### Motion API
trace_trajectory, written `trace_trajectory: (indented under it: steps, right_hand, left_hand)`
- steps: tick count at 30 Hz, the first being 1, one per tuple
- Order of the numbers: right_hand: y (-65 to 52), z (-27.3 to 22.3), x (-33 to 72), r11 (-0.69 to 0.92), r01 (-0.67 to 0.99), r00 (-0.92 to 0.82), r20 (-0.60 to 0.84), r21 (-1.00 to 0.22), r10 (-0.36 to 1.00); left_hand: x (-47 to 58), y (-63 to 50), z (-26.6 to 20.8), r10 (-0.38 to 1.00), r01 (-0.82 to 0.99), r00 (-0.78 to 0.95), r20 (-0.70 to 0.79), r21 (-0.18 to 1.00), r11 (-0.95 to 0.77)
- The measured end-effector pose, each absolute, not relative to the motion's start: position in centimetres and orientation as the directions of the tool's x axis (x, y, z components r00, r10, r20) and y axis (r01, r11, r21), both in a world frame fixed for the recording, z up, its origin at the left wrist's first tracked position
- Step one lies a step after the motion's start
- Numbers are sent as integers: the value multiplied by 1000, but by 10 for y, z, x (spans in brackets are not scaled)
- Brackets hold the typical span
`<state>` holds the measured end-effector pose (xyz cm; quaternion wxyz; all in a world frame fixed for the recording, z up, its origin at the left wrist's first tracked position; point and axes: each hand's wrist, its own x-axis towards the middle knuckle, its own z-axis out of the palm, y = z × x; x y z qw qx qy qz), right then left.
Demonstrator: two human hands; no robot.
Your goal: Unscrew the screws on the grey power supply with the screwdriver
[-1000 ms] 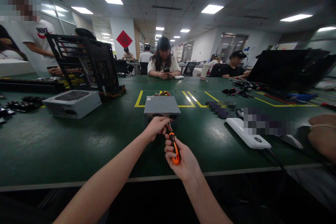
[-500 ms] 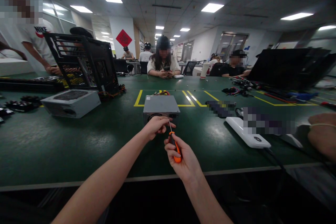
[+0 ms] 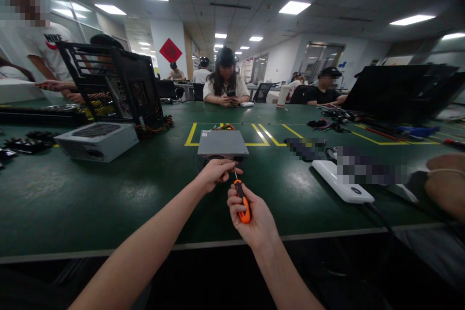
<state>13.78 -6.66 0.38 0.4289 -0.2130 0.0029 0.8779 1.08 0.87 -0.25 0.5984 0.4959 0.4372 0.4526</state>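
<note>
A grey power supply unit (image 3: 222,143) sits on the green table straight ahead, its near face partly covered by my fingers. My left hand (image 3: 217,174) is at that face, thumb and forefinger pinched together by the screwdriver's tip; what lies between them is too small to see. In my right hand (image 3: 252,213) is an orange and black screwdriver (image 3: 245,210), gripped by the handle. Its thin shaft slants up and away toward the power supply's lower right part. Whether the tip touches a screw cannot be made out.
Left stand a second power supply (image 3: 97,143) and an open black computer case (image 3: 116,85). To the right lie a white power bank (image 3: 339,181) with a cable and another person's hand (image 3: 445,181). Yellow tape (image 3: 191,134) marks the green table (image 3: 109,213). People sit beyond.
My hands and the screwdriver hold nearly the same pose; the screwdriver handle has turned slightly. At the far left, a person's hand has come up beside the computer case.
</note>
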Motion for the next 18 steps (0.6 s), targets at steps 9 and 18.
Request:
trace_trajectory:
  steps: [9, 18]
  right_hand:
    - [-68, 1, 136, -611, -771, -513, -392, -181, 763]
    - [-68, 0, 135, -617, -767, -520, -391, -177, 759]
  left_hand:
    - [11, 8, 0, 976, -15, 208, -71, 997, 76]
    - [3, -3, 11, 843, 849, 61, 535, 416, -326]
